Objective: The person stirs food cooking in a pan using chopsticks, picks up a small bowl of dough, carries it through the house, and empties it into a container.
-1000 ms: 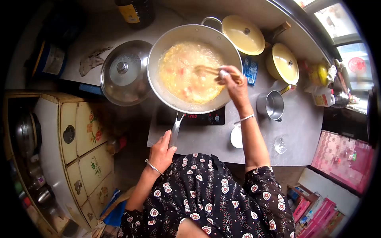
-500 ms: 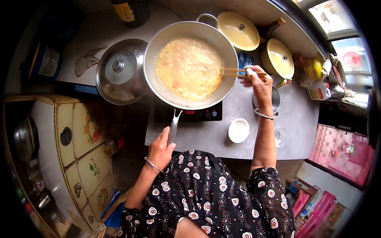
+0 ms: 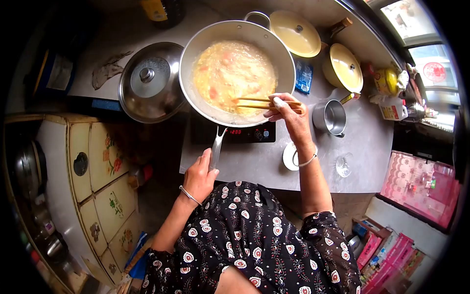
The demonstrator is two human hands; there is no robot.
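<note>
A deep light-grey wok (image 3: 188,73) stands on a black induction cooker (image 3: 252,135) whose display glows red. Bubbling yellowish soup (image 3: 230,73) with pinkish-red bits fills its bottom. My left hand (image 3: 198,177) is wrapped round the wok's metal handle (image 3: 216,149). Wooden chopsticks (image 3: 257,103) are gripped in my right hand (image 3: 290,115), over the wok's lower right rim, and their tips dip into the soup. Below my right hand sits a small white bowl (image 3: 289,158), partly hidden by my wrist.
Left of the wok lies a metal lid with a glass centre (image 3: 147,100). Two yellow lidded pots (image 3: 295,36) stand behind on the right, near a blue packet (image 3: 303,77). A metal saucepan (image 3: 329,117) and a clear glass (image 3: 343,165) are on the right side of the counter.
My right hand has swung left and slightly down, carrying the chopsticks from the wok's right side to its lower right. My left hand keeps its hold on the handle.
</note>
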